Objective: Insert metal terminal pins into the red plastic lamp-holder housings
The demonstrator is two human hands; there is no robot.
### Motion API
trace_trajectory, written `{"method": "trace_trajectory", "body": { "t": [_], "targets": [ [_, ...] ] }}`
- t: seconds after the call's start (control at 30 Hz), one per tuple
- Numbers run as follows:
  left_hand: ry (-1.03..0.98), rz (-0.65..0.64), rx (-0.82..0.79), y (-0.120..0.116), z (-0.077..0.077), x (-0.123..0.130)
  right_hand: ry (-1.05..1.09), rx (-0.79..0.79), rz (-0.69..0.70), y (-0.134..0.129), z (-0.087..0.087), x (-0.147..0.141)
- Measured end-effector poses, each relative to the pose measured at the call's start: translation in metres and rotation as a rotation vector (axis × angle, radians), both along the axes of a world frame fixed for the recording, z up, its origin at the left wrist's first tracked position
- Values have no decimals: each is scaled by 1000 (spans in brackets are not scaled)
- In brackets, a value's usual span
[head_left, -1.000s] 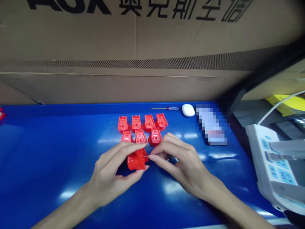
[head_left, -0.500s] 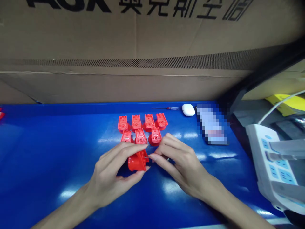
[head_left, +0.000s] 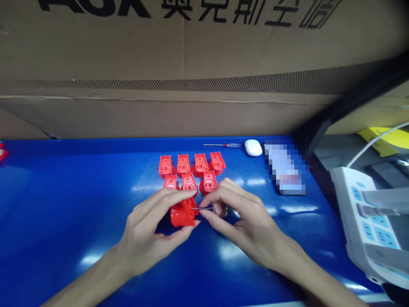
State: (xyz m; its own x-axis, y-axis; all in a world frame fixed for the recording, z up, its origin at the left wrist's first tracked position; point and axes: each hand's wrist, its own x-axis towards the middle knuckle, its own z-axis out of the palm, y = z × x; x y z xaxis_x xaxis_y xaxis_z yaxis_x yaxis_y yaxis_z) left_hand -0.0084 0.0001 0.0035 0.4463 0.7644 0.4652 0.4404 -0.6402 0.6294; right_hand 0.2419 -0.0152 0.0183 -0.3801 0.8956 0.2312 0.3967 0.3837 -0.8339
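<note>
My left hand (head_left: pixel 150 230) is closed around a red plastic cup-shaped part (head_left: pixel 182 213), held tilted on its side with its open, ribbed face toward the right. In my right hand (head_left: pixel 238 213) a thin dark metal rod (head_left: pixel 204 208) is pinched between thumb and forefinger. Its left tip reaches the ribbed face of the red part; whether it sits in a hole I cannot tell. Small dark pieces (head_left: pixel 229 210) show under the right palm, too hidden to name. Just beyond my hands, several similar red parts (head_left: pixel 200 164) stand in two rows.
On the blue table (head_left: pixel 79 200), a small screwdriver (head_left: pixel 223 145) and a white rounded case (head_left: pixel 253 148) lie at the back. A blurred-out phone (head_left: pixel 284 168) is right of them. A white power strip (head_left: pixel 367 221) stands at the right, and a cardboard box (head_left: pixel 159 55) rises behind.
The dark rod, mostly covered by my right fingers before, now shows along more of its length. My right fingers have shifted slightly; the left hand still holds the red part.
</note>
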Motion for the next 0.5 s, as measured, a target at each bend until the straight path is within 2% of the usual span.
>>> {"method": "trace_trajectory", "body": {
  "t": [0.17, 0.5],
  "targets": [
    [0, 1, -7, 0, -1, -1, 1, -14, -3, 2, -2, 0],
    [15, -14, 13, -2, -3, -3, -95, 101, -25, -1, -5, -1]
  ]
}}
